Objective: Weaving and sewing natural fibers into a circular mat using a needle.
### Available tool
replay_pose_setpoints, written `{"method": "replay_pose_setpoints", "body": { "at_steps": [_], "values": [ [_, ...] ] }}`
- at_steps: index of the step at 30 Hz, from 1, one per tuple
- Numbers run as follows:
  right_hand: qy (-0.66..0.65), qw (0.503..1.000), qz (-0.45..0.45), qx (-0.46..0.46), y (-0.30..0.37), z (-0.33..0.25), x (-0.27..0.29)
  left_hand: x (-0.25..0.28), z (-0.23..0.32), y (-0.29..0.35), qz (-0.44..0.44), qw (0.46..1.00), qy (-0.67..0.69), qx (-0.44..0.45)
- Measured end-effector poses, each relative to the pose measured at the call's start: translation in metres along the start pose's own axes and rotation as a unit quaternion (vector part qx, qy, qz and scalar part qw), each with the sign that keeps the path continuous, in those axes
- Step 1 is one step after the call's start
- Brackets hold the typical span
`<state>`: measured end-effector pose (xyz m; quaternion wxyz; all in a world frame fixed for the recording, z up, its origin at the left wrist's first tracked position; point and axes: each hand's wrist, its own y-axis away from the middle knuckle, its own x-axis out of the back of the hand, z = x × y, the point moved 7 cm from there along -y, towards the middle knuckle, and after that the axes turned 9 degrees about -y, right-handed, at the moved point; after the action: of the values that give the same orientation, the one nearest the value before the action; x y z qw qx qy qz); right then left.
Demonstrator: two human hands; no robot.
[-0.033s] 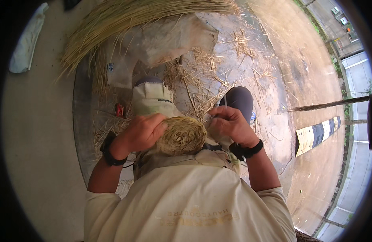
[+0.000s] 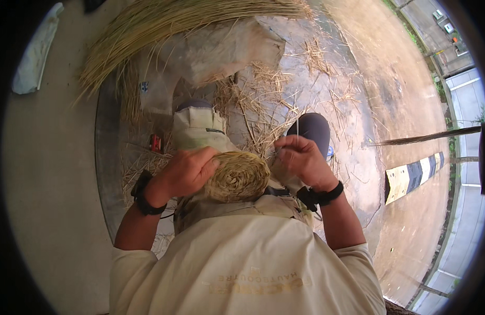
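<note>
A round coil of braided straw (image 2: 237,178) rests in my lap, its spiral facing up. My left hand (image 2: 192,167) is closed on the coil's left edge, thumb on top. To the right of the coil and apart from it, my right hand (image 2: 301,160) pinches a thin, pale, needle-like strip (image 2: 297,126) that points away from me. Whether a strand joins this strip to the coil cannot be made out.
A long bundle of straw (image 2: 200,21) lies across the far side beside a crumpled plastic sheet (image 2: 221,52). Loose straw (image 2: 255,100) litters the ground mat between my legs. A small red object (image 2: 156,143) lies left of my leg; a striped kerb block (image 2: 415,176) stands right.
My right hand has shifted very slightly, and the thin strip in its fingers shows a little farther out. My left hand and the coil are nearly still.
</note>
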<state>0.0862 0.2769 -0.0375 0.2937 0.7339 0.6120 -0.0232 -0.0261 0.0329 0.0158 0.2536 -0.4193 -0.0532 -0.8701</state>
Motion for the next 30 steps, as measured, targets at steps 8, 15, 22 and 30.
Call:
{"method": "replay_pose_setpoints", "body": {
  "at_steps": [8,15,22,30],
  "values": [
    [0.096,0.972,-0.159,0.144,-0.054,-0.072,-0.122,-0.008,0.017,-0.02,-0.062,0.996,-0.051,-0.027],
    [0.463,0.777,-0.289,0.312,0.025,-0.022,-0.164,-0.011,-0.011,-0.017,0.002,0.998,0.052,-0.022],
    [0.383,0.829,-0.244,0.327,0.025,-0.006,-0.132,-0.013,-0.02,-0.016,-0.037,0.997,0.046,0.05],
    [0.293,0.919,0.015,0.263,0.025,-0.026,-0.055,-0.003,-0.031,-0.006,0.039,0.985,0.104,0.131]
  ]
}}
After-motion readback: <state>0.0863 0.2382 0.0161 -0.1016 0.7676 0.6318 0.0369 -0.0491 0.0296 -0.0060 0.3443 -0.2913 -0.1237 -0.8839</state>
